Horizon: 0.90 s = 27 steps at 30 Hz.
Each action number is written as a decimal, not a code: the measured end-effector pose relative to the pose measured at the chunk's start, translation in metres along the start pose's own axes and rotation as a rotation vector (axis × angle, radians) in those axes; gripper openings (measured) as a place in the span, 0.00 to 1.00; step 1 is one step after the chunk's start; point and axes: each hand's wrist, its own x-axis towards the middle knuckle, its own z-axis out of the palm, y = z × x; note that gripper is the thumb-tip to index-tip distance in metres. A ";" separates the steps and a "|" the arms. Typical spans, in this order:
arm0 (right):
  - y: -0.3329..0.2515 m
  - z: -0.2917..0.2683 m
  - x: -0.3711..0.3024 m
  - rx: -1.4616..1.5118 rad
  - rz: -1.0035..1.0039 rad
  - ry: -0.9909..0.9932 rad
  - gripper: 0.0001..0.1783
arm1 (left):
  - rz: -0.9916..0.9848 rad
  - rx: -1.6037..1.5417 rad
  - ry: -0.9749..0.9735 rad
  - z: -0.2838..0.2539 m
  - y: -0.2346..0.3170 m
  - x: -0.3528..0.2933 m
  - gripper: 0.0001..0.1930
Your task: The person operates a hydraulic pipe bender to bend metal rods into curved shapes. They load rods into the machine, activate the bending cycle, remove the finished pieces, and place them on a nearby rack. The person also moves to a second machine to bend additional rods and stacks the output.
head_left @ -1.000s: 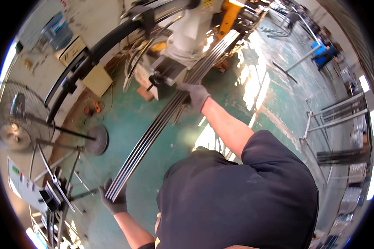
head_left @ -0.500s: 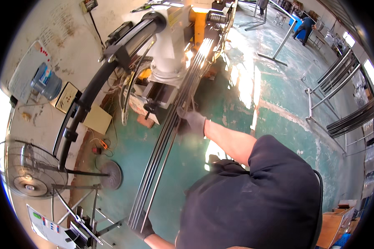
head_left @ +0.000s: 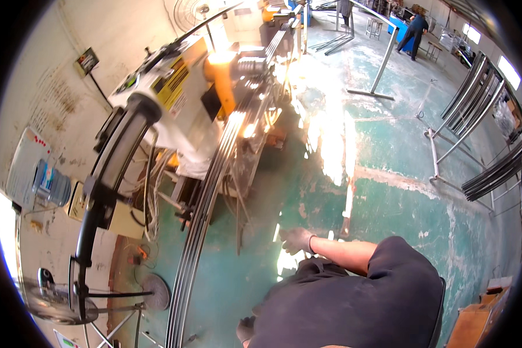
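Note:
A bundle of long, thin metal bars [head_left: 187,269] runs from the machine down to the lower edge of the view. My right hand [head_left: 297,240], in a grey glove, is off the bars and to their right, in front of my torso. Its fingers look loosely apart, with nothing seen in them. My left hand [head_left: 246,330], in a dark glove, is low beside my body, right of the bars and apart from them. My clothing partly covers it, and its fingers do not show clearly. The white and orange machine [head_left: 182,95] supports the far part of the bars.
A black jointed arm [head_left: 101,197] hangs left of the bars. A fan [head_left: 58,301] and its round base [head_left: 155,291] stand at lower left. Racks of dark bars [head_left: 475,101] line the right side. Far off, a person [head_left: 413,36] bends near a blue bin.
Both my hands have let go of the bars and drawn back toward my body. The view has shifted, so the machine and bars appear further left and lower.

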 end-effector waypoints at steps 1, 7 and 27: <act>0.004 -0.023 0.014 0.039 -0.018 -0.036 0.35 | 0.079 0.057 0.005 0.028 0.017 0.012 0.16; -0.074 -0.086 0.015 -0.168 -0.091 0.030 0.32 | -0.126 -0.247 0.032 0.165 0.210 0.033 0.10; -0.054 -0.540 0.108 -0.060 0.476 0.734 0.22 | -0.005 -0.080 -0.215 0.458 0.519 0.292 0.09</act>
